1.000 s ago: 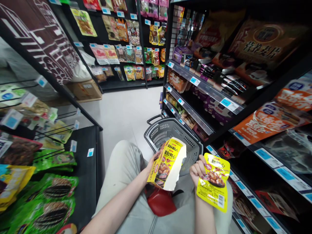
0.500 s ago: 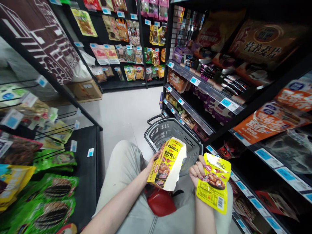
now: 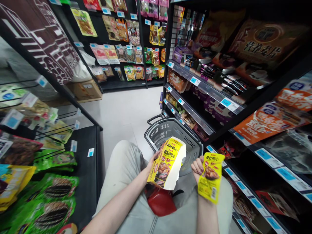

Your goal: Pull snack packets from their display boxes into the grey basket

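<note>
Holds 1 yellow pouch [image 3: 211,175] in the right hand [image 3: 198,168], the nearer of the 2, clamped on its left edge; shows it right of the yellow box [image 3: 165,164], near but apart, with long axis running near to far; grips that box from the left with the left hand [image 3: 151,164], clamped with partly hidden fingers; has the grey basket [image 3: 159,131] on the far side.

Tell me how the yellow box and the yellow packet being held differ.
The yellow box is a bulky carton, while the yellow packet is a flat pouch. The box has a ragged white edge; the packet's visible edges are yellow and neat. The box is in the left grip, the packet in the right grip. Both carry dark lettering and a food picture.
</note>
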Demonstrator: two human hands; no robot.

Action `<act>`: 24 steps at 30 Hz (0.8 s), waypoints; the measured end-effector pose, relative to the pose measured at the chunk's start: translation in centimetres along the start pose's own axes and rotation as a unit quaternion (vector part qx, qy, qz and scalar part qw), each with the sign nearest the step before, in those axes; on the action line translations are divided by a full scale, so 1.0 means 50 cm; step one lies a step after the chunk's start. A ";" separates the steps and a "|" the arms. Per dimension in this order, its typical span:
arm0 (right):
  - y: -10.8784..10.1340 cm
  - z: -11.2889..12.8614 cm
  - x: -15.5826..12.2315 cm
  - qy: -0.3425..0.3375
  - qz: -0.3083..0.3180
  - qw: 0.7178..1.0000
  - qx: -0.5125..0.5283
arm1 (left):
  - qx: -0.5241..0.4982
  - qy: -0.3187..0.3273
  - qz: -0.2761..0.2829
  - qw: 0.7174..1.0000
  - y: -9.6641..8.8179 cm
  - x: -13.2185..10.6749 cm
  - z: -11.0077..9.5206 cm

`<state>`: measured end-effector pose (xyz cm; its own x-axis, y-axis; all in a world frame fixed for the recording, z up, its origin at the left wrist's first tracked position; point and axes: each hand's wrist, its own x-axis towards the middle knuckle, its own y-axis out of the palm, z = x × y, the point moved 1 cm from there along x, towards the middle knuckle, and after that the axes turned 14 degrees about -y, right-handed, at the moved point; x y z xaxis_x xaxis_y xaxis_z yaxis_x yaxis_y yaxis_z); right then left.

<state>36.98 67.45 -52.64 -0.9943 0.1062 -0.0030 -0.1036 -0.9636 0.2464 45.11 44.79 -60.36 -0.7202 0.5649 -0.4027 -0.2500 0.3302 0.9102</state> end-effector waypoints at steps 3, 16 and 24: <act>-0.027 -0.012 0.030 -0.023 -0.071 0.986 -0.147 | 0.003 0.010 0.010 1.000 0.009 -0.004 -0.003; 0.000 -0.070 0.068 -0.035 -0.004 0.879 -0.475 | 0.034 0.007 0.044 0.998 -0.015 0.001 -0.005; 0.068 0.028 -0.016 -0.358 0.112 0.812 -0.448 | 0.003 0.006 -0.003 1.000 -0.014 0.008 -0.003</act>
<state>37.45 64.43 -50.45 -0.7548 -0.2897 0.5885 -0.2169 -0.7365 -0.6408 44.92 44.68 -61.14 -0.7264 0.5539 -0.4068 -0.2498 0.3386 0.9071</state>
